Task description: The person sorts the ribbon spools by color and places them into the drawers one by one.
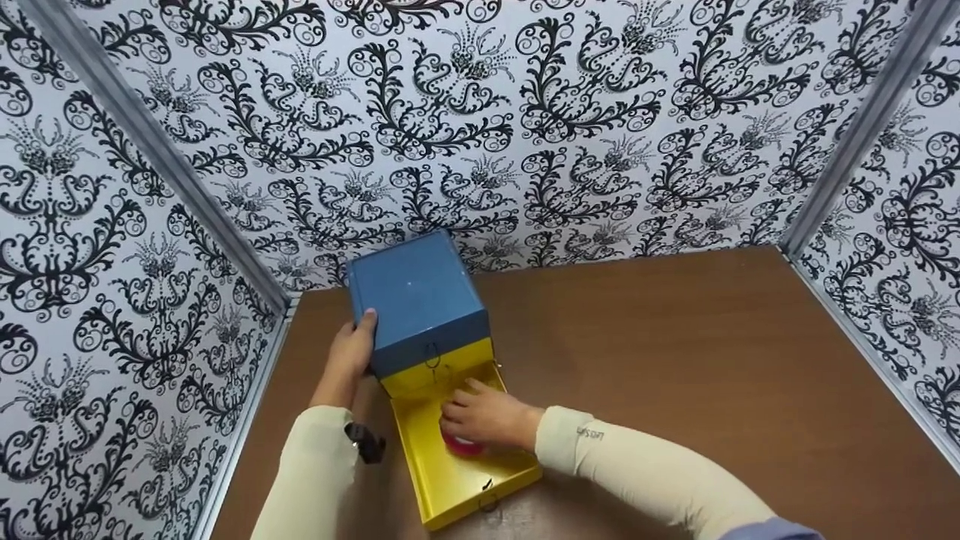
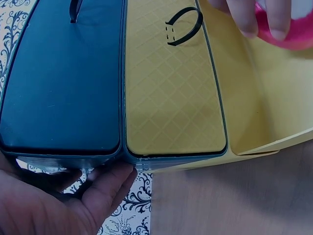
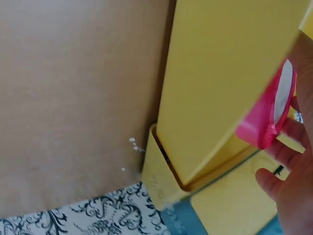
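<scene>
A blue-framed drawer box (image 1: 420, 292) stands at the table's left, with a blue front above a yellow one. Its bottom yellow drawer (image 1: 420, 465) is pulled out towards me. My left hand (image 1: 352, 349) rests against the box's left side, fingers laid along it (image 2: 105, 188). Over the pulled-out drawer, my right hand (image 1: 487, 414) holds a pink roll of tape (image 1: 461, 446) by its rim. A white face (image 3: 283, 88) shows on the roll in the right wrist view. My right thumb is hidden, and I cannot tell whether the roll touches the drawer floor.
Black loop pulls (image 2: 188, 27) stick out from the drawer fronts. Brown tabletop (image 1: 675, 360) stretches to the right of the box. Patterned walls (image 1: 487, 112) with grey metal posts (image 1: 855, 142) enclose the table at the back and sides. White specks (image 3: 134, 143) mark the tabletop.
</scene>
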`<state>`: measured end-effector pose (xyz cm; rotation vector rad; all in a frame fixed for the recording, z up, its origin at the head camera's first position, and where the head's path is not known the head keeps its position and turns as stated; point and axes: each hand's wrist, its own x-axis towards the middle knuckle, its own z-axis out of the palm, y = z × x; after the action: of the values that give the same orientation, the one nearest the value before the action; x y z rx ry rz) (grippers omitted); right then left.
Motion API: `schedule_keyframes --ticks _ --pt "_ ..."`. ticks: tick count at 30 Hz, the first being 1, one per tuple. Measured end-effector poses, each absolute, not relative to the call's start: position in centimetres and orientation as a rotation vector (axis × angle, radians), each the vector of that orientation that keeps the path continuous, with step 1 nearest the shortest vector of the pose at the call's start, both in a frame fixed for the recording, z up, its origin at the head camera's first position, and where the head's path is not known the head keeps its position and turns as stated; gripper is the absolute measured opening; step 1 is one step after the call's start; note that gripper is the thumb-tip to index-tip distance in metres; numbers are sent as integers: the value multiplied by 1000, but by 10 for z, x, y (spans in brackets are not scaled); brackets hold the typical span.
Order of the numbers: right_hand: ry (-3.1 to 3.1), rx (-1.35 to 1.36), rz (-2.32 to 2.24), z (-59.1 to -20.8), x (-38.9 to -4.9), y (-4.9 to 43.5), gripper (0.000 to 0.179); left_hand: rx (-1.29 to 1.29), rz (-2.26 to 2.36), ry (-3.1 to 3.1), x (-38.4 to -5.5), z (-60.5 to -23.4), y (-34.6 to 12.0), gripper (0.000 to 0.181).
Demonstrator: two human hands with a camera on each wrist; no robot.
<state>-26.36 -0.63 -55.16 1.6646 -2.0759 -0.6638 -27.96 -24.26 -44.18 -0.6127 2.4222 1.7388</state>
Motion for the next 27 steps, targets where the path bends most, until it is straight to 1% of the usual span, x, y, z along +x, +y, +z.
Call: schedule_keyframes --ticks 3,6,9,19,23,27 --pt "-2071 1656 -633 -558 -265 -8 66 -614 1736 2440 -282 -443 -242 76" --pt "-2090 1671 -574 -562 -265 -9 71 -616 1730 2447 -283 -444 -241 74" --pt "-2089 1671 -527 -563 -266 -9 71 -609 1725 2446 -282 -444 -241 75" --pt "-2146 1658 -416 -569 -267 -9 68 -635 1751 2419 -280 -443 -241 75" --pt "-2145 1643 -413 -572 -267 -8 65 -631 1758 2431 -281 -443 -241 76" --pt "-2122 1642 -452 -577 -267 -6 54 -627 1744 2437 -280 -445 -243 79"
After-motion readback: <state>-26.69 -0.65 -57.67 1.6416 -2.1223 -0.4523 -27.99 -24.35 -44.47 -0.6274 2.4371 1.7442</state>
